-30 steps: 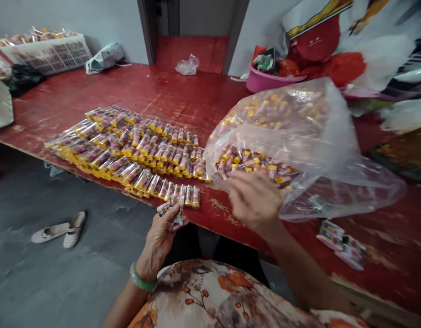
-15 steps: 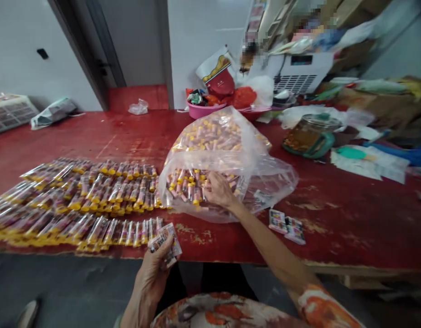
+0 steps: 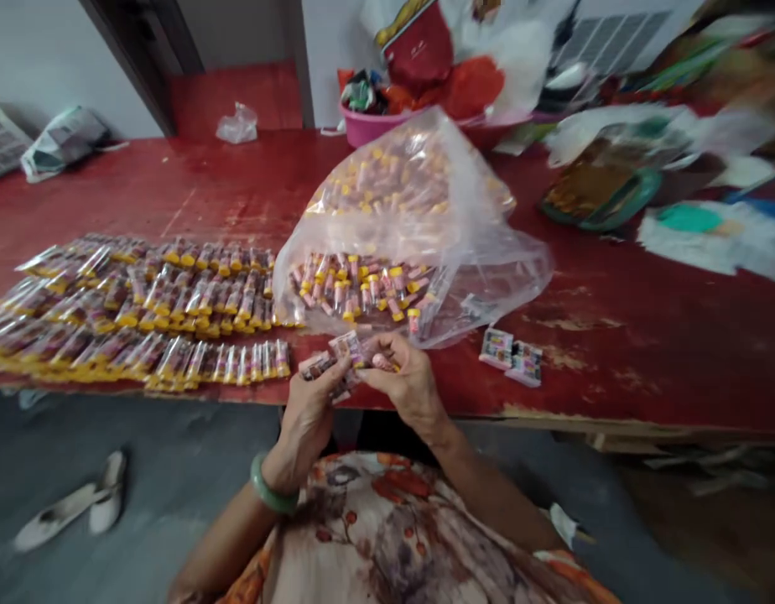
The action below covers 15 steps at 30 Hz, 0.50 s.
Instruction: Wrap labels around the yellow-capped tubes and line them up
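Note:
My left hand (image 3: 309, 411) is closed on a small stack of printed cards (image 3: 316, 366), above the table's front edge. Close beside it, my right hand (image 3: 413, 386) pinches a small pink tube (image 3: 383, 362) with a yellow end, its fingertips right at the cards. Whether the right fingers also grip a card I cannot tell. Just beyond the hands lies an open clear plastic bag (image 3: 469, 235), full of similar pink tubes (image 3: 366, 289) with yellow caps. To the left, long clear-wrapped tubes (image 3: 174, 356) with yellow ends lie in several rows.
Two small stacks of cards (image 3: 512, 356) lie right of the bag on the red table (image 3: 614, 361). Farther back stand a pink basin (image 3: 368, 128) and a glass pot with a green handle (image 3: 632, 201). Shoes (image 3: 107, 495) lie on the floor at left.
My right hand has come out of the bag towards me with a tube and now meets my left hand. The left hand has moved slightly right. The view has tilted down.

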Tool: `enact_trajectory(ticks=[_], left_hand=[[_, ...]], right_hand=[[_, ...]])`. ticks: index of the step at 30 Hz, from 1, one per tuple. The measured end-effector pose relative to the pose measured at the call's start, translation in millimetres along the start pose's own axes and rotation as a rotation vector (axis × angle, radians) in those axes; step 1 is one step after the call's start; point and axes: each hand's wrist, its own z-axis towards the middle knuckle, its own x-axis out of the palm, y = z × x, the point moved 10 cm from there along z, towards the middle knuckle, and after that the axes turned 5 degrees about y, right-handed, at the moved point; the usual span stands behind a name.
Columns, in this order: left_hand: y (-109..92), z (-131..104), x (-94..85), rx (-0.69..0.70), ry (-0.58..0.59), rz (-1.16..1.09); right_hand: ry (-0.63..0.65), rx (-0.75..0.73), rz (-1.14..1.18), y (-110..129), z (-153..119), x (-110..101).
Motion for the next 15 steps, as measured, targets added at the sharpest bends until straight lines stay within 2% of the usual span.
enact_trajectory(ticks=[3,7,11,15], left_hand=[[4.3,-1.6,-11.5,-0.026,-0.041,-0.025],[4.5,-5.1,-25.4,-0.012,-0.082,-0.059],[3.9,-7.4,-23.3,-0.017,-0.020,-0.098],[8.2,-9.8,-21.8,-0.053,0.005,-0.134]], right_hand=[[0.054,-0.071,-0.113,4.3,-11.8,-8.0],[0.124,-0.248,-0.331,15.0,-43.4,-11.5],[0.122,-0.496,-0.619,34.5,-75.4,1.6],[0.040,-0.701,-0.756,49.9,-88.2,17.4]])
